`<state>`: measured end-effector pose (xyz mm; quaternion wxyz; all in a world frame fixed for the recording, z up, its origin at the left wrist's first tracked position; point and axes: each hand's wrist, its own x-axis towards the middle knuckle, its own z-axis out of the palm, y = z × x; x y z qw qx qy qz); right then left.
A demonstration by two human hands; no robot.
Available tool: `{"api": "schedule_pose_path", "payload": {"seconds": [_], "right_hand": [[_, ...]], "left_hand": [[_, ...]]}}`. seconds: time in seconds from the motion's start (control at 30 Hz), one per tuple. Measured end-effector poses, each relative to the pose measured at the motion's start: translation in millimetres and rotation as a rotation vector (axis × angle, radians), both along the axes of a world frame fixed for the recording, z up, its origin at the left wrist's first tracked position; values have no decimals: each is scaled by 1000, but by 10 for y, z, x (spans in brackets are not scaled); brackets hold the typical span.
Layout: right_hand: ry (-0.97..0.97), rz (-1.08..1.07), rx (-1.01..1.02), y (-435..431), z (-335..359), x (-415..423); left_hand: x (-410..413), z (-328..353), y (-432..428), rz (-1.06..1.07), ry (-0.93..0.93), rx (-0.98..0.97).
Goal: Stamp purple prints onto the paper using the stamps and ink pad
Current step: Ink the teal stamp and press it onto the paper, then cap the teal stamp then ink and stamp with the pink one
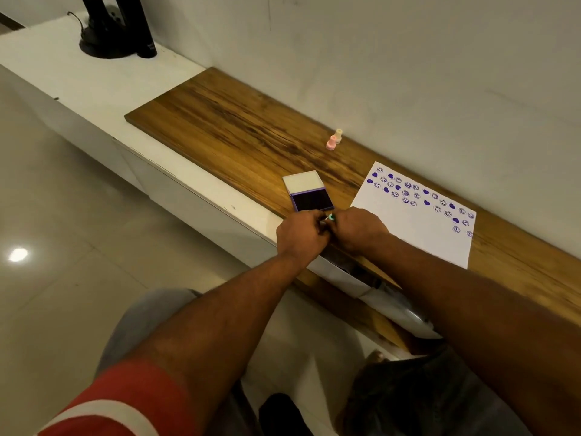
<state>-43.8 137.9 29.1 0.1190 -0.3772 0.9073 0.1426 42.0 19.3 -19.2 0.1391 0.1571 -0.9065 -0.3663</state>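
Observation:
My left hand [301, 236] and my right hand [358, 229] meet at the wooden board's front edge, both closed around a small green stamp [331, 217] of which only a tip shows. Just beyond them lies the open purple ink pad [312, 200], its white lid [303, 182] folded back. To the right lies the white paper [418, 228], with several purple hearts and round face prints along its far edge. A pink stamp [331, 143] and a cream stamp [338, 135] stand upright farther back.
The wooden board [239, 127] rests on a white cabinet [94, 89] against a white wall. Black objects [119, 29] stand at the cabinet's far left. A drawer below the hands stands partly open [352, 278]. Tiled floor lies to the left.

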Motion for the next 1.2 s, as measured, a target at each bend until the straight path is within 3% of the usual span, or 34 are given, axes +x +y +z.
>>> {"api": "schedule_pose_path", "payload": {"seconds": [0.13,0.37,0.47,0.73,1.2], "right_hand": [[-252,-203,-303,164,-79,-68],[-298,-272,-536,288,-210,-13],[-315,-302,-546,269,-225,-10],[-271,-282,-531,239,-290,-30],[-258,-224,-544,275,-350,-95]], "left_hand": [[14,1,-25,12,6,8],[-42,208,-252,96,102,31],[-176,360,-504,212,123,64],[-434,240,-1037,372,-48,53],[-501,3,-1071,436,-85,-3]]}}
